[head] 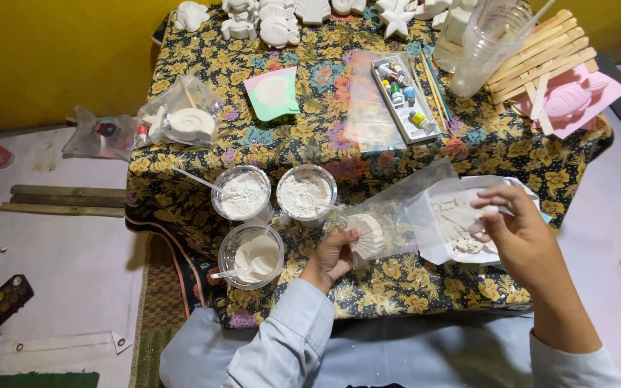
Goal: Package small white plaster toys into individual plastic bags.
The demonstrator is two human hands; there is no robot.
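The left hand grips a ribbed, shell-shaped plaster cast, fingers closed around its lower edge, and it sits partly inside the mouth of a clear plastic bag that stretches between the two hands. The right hand is pinched narrow on the rim of a white mould tray, thumb and fingertips together over a pale cast lying in it.

To do this well, I judge the cast wants support from beneath rather than a squeeze on its thin ribs — plaster chips easily — and the bag mouth should stay wide so the edges do not scrape.

Just left of the left hand stand three clear cups: two filled with dry white powder, the farther-left one with a stick leaning in it, and a nearer one holding smooth wet white mix and a spoon. Beyond the hands lies a narrow tray of small paint bottles, and past the right hand a tall empty plastic cup. Well left, another bag holds a spiral shell cast.
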